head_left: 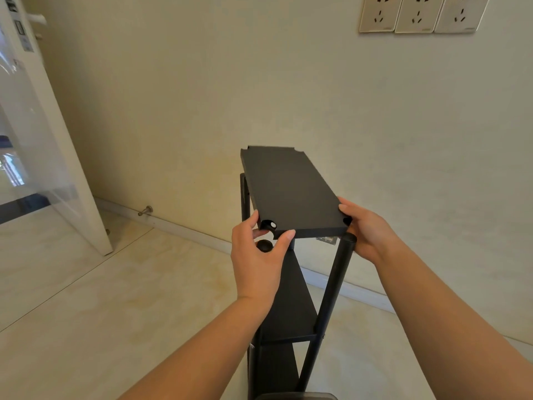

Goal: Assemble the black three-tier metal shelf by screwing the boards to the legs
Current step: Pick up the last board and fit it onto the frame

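Note:
A black metal board (291, 189) is held above the shelf frame, tilted with its far end higher. My left hand (259, 255) grips its near left corner, thumb along the front edge. My right hand (366, 229) grips the near right corner. Below stand black round legs: the near right leg (334, 298), the near left leg top (264, 245) and a far left leg (245, 197). Two lower boards are fixed to the legs, the middle board (291, 307) and the bottom board (277, 368). The board's corner notches sit above the leg tops, not seated on them.
The shelf stands on a pale tiled floor (115, 298) close to a beige wall (230, 96). A white door (34, 125) stands open at the left, with a door stopper (145, 210) at the skirting. Wall sockets (421, 13) are at the upper right.

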Motion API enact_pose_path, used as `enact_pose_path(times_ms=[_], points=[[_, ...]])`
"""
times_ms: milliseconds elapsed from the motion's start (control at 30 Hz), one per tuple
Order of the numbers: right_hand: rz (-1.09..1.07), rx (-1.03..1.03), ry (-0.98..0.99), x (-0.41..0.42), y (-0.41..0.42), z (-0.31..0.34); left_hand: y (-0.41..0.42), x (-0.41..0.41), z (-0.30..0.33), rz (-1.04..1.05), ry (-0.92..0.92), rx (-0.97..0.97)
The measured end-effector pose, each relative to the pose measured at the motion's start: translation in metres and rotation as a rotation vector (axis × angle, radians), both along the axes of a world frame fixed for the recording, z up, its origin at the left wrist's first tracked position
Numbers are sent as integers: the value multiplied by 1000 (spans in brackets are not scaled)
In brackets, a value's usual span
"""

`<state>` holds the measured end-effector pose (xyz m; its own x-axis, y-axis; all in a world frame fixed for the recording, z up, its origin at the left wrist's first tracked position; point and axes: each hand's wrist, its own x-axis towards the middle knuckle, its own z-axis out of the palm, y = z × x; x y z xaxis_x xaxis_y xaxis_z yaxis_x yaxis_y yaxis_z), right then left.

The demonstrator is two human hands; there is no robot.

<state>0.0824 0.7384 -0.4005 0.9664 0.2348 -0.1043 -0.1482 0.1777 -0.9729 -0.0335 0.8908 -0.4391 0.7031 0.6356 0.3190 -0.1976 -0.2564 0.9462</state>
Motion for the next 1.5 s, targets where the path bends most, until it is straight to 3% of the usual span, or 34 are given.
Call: enact_pose_path(times_ms=[233, 500, 767, 1067, 1500], points=[[42, -19, 76, -10, 1, -8, 5, -3, -13, 27, 46, 40], [-54, -22, 105, -11, 1, -2, 6, -5, -13, 60, 112, 104], [-49, -3, 109, -20, 3, -6, 10, -12, -22, 86, 184, 377], [8, 62, 169, -21, 1, -4, 15, -14, -25, 93, 217, 394], [64, -71, 198, -38, -8, -5, 36, -21, -19, -4, 325, 399]])
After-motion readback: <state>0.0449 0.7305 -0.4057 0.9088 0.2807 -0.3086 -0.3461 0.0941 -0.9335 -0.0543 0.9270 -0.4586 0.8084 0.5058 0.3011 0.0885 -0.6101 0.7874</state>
